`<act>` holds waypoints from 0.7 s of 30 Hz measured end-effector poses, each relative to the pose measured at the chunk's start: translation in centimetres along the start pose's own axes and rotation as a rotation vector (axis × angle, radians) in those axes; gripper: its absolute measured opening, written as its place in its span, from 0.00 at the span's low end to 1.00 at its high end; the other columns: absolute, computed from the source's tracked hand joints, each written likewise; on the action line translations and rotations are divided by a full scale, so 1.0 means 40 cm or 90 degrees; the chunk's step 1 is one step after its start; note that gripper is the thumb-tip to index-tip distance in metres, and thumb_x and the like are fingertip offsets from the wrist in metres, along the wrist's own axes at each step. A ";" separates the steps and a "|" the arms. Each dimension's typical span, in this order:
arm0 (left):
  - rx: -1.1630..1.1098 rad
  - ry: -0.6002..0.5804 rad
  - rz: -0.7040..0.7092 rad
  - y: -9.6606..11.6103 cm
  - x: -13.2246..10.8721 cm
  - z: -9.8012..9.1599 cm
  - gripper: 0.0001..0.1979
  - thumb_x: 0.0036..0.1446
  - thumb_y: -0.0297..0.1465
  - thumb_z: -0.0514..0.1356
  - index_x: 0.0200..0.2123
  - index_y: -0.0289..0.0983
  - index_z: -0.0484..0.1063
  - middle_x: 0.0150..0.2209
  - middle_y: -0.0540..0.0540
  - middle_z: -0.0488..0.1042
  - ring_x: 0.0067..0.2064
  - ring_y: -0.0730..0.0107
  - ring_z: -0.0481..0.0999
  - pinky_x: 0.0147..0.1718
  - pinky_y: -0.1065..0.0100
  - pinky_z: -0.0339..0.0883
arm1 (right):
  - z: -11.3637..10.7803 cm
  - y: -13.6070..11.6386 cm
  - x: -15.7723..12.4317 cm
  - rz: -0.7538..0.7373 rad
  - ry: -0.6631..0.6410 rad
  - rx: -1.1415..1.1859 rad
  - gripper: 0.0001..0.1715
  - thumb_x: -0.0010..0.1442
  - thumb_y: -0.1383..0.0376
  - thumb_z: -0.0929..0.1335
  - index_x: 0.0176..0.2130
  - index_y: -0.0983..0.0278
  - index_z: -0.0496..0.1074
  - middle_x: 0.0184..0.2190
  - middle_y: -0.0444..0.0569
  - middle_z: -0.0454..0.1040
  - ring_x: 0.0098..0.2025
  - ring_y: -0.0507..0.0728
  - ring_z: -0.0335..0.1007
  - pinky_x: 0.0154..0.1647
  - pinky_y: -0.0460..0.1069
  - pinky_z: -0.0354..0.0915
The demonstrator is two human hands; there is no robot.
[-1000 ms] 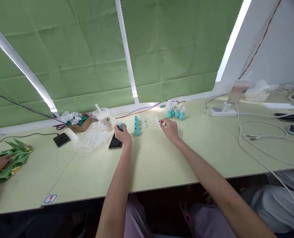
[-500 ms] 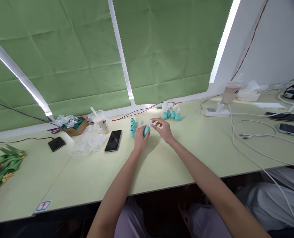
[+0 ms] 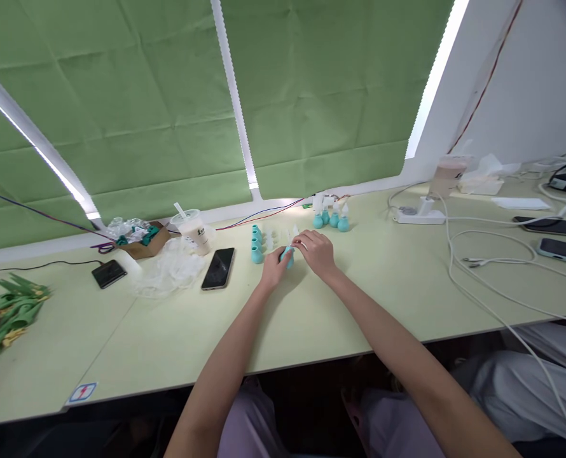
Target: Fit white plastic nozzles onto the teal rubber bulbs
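Both hands [image 3: 273, 268] [image 3: 317, 254] — nearly closed — hold one teal bulb [image 3: 289, 256].

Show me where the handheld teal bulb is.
The teal bulb is near the head view's centre, held by the left hand beside the right hand, right of the standing bulb row.

turquoise bulb [image 3: 289, 257], pale yellow-green table [image 3: 359, 286], green curtain [image 3: 340, 95], white power strip [image 3: 421, 219], lilac trousers [image 3: 247, 420]

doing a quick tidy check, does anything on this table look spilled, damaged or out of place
Nothing looks plainly spilled or damaged. The crumpled plastic bag lies spread near the phone and drink cup, untidy against the neat row of teal bulbs. A white cable loops loosely and runs over the table edge.
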State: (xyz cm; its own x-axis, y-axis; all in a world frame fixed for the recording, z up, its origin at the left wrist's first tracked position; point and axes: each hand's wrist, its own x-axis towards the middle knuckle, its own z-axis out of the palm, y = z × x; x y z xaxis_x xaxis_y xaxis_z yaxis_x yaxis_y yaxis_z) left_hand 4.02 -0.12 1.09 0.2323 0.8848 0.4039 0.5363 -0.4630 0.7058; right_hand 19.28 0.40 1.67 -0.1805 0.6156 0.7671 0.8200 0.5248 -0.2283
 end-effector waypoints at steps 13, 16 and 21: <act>0.187 -0.024 0.029 -0.015 0.004 -0.009 0.17 0.60 0.40 0.48 0.37 0.38 0.72 0.32 0.45 0.74 0.34 0.65 0.70 0.33 0.69 0.59 | 0.013 0.024 0.012 -0.027 -0.078 0.028 0.12 0.66 0.65 0.58 0.33 0.62 0.66 0.33 0.46 0.73 0.39 0.54 0.67 0.42 0.51 0.50; 0.193 -0.030 0.027 -0.011 0.007 -0.013 0.17 0.60 0.41 0.48 0.38 0.38 0.72 0.32 0.46 0.74 0.35 0.65 0.70 0.33 0.68 0.59 | 0.021 0.024 0.012 0.009 -0.060 0.056 0.09 0.65 0.66 0.59 0.33 0.62 0.65 0.34 0.46 0.73 0.39 0.54 0.67 0.43 0.50 0.51; 0.183 -0.027 0.034 -0.009 0.008 -0.016 0.19 0.60 0.43 0.46 0.40 0.39 0.72 0.33 0.46 0.74 0.35 0.66 0.71 0.33 0.69 0.60 | 0.024 0.019 0.014 0.081 -0.029 0.106 0.07 0.63 0.68 0.59 0.34 0.61 0.64 0.36 0.45 0.72 0.39 0.54 0.67 0.44 0.50 0.52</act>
State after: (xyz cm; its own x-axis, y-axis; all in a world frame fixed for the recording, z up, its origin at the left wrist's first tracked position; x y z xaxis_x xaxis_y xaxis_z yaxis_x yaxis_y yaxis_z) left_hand 3.36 0.30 1.34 0.2970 0.8636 0.4073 0.7292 -0.4805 0.4872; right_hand 19.27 1.72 1.35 -0.1094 0.7071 0.6986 0.7376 0.5289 -0.4197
